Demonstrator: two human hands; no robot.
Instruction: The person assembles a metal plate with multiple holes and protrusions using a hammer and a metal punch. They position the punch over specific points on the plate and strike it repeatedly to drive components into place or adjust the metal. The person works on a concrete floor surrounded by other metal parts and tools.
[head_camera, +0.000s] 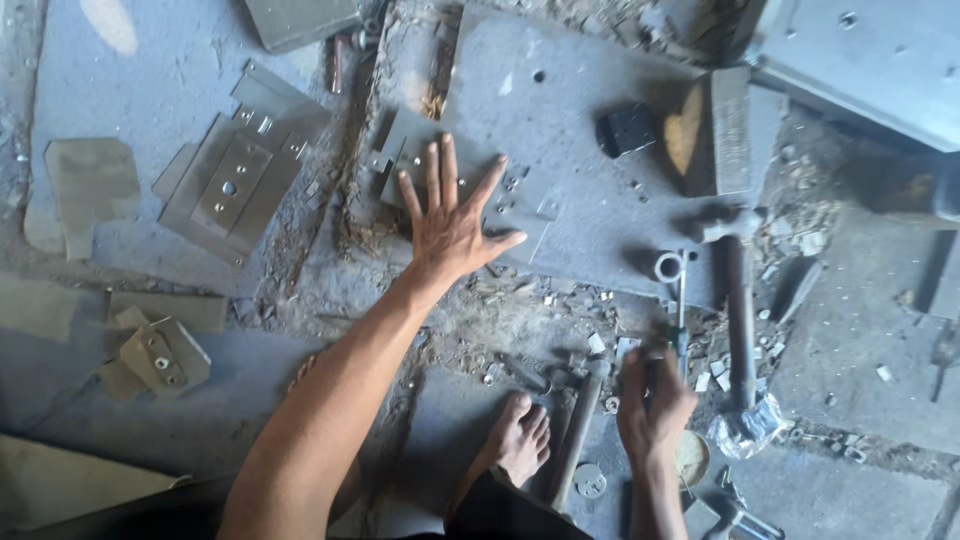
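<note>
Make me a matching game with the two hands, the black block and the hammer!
Things:
1. left hand
2. right hand
3. black block
4. hammer

Places:
A. lies right of the ring-ended tool, handle pointing toward the person
B. spread flat on a metal plate with holes
C. sits alone on the big grey slab, near the top
D. grips a thin ring-ended tool

Pairs: 1-B, 2-D, 3-C, 4-A
</note>
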